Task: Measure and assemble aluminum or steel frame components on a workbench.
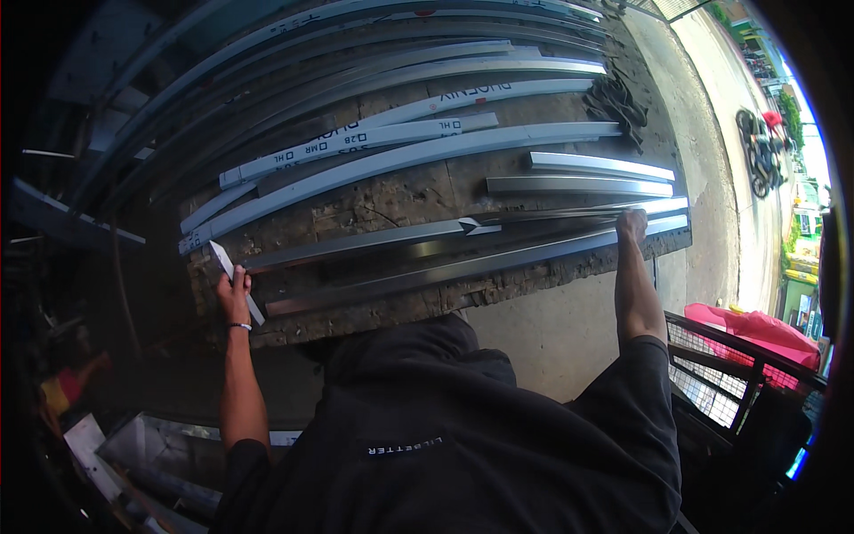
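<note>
My left hand (235, 295) is closed around a short white-faced strip (253, 308), which slants across the left end of the workbench (356, 214). Beside it lie the left ends of two long shiny metal profiles. At the bench's right end, my right hand (632, 226) is closed on the upper long metal profile (374, 240); the fingertips are hidden under the hand. The lower metal profile (445, 269) runs along the near edge, just below that hand. A small dark pointed notch (468, 226) shows midway along the upper one.
Two shorter metal profiles (578, 187) lie beyond my right hand. Farther back are several long white-wrapped profiles (400, 160) and a dark crumpled bundle (618, 102). A black metal railing (712, 356) and pink sheeting (756, 334) stand at right. Past the pavement is a motorcycle (759, 160).
</note>
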